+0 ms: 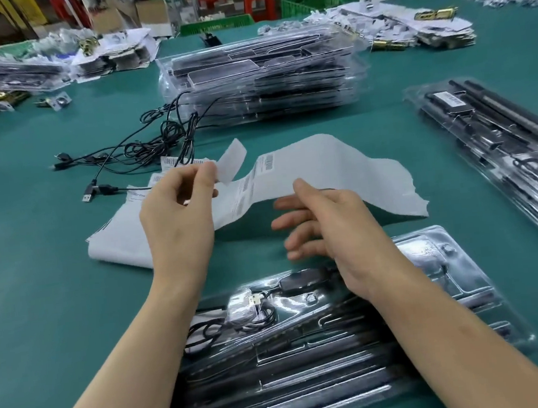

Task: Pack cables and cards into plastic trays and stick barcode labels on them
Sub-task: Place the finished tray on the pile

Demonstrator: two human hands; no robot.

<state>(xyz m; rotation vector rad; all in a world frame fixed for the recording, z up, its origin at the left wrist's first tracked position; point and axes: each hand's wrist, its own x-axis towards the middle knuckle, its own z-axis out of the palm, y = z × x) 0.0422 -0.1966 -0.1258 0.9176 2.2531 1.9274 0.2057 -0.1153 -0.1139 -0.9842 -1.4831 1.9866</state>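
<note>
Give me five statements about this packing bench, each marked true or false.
1. The left hand pinches a white label. True.
2. The right hand grips a cable. False: its fingers are spread and hold no cable, at the edge of the label sheet.
3. The tray on the right bears a barcode label. True.
4. The stack of trays lies under the forearms. False: it stands beyond the sheet; a single tray lies under them.
5. The loose cables lie on the green table. True.
</note>
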